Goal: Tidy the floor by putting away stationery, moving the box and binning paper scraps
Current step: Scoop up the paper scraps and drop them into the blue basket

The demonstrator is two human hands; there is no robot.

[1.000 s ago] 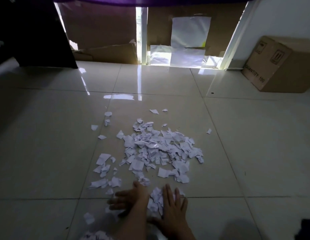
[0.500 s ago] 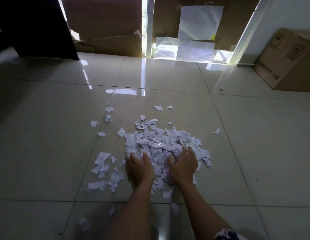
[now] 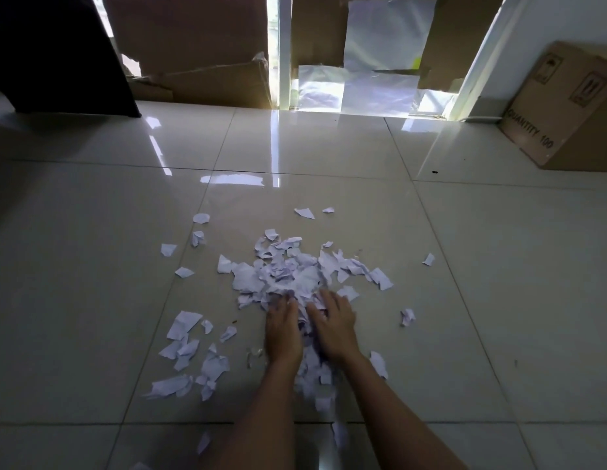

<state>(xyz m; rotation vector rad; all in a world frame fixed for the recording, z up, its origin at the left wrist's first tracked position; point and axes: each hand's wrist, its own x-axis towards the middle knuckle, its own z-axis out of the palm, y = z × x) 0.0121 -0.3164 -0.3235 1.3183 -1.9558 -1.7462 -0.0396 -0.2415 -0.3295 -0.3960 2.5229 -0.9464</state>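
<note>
At the near edge of the heap of paper scraps [image 3: 288, 276] on the tiled floor [image 3: 92, 300], I see my left hand [image 3: 283, 329] and right hand [image 3: 334, 325] lying palm-down side by side, with scraps bunched between them. The left fingers lie close together and the right fingers [image 3: 326, 299] slightly spread, tips pushed into the heap, pinching nothing I can make out. Loose scraps [image 3: 183, 325] lie left of the heap, and the cardboard box [image 3: 566, 110] stands well beyond it to the right.
</note>
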